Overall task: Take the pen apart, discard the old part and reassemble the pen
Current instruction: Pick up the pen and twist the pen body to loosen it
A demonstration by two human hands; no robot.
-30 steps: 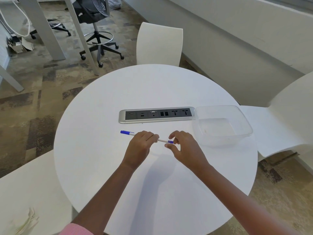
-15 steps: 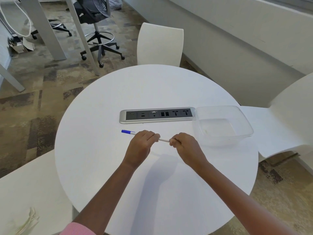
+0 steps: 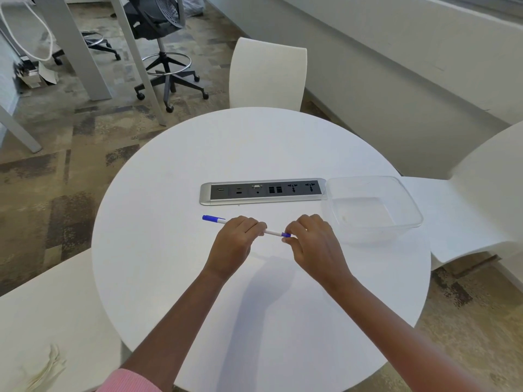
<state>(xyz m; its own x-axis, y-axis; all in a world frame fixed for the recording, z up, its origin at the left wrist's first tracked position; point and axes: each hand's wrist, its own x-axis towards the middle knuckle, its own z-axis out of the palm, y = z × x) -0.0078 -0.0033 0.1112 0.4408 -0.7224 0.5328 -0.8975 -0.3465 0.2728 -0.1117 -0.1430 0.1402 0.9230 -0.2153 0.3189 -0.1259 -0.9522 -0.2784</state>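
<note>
Both hands were on the pen, held just above the round white table. Left hand was curled shut around the mid-barrel; right hand had its fingertips pinched on the blue end piece at the pen's right end.

Progress, as judged: pen looked whole. Blue cap was on at the left end, and no part lay loose on the table. Dismantling had barely begun; removing the old part, discarding it and reassembly all remained.

Materials, largest first: table top smooth, matte, glare-free. Clear plastic container at right, rectangular with rounded corners, thin-walled, apparently empty; likely the discard bin. Socket strip recessed in table, brushed metal frame, dark face. Pen slim, cylindrical, white glossy barrel, blue plastic ends.
</note>
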